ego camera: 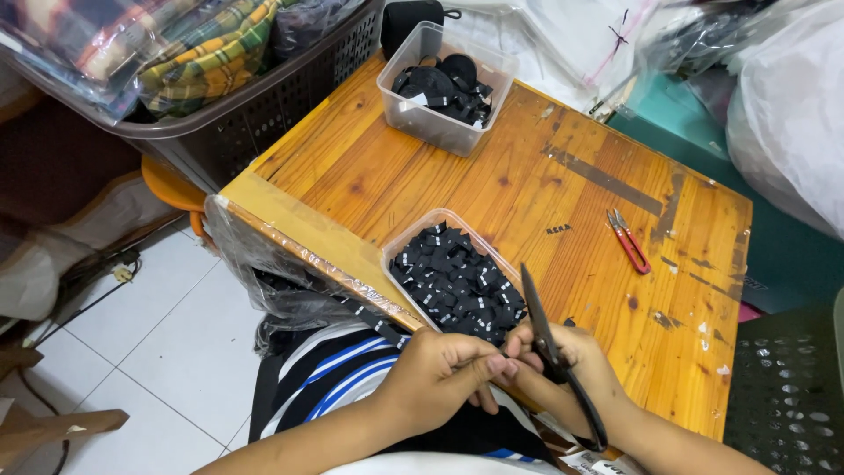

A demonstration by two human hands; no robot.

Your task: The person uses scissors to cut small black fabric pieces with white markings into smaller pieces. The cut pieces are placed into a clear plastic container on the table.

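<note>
Black scissors [549, 347], blades pointing up, gripped in right hand [576, 365] at the near edge of the wooden table [545, 176]. Left hand [440, 374] fingers pinched closed beside the blades; what they hold is hidden. Clear tub of black cut pieces [457, 281] just beyond the hands, red snips [629, 240] farther right.

A clear rectangular tub [425, 236] stood at the near edge of the wooden table [580, 211], filled with small black fabric labels [457, 283] (each carrying a white mark). A second clear tub [437, 126] at the far edge held what appeared to be larger black label pieces [444, 86].
</note>
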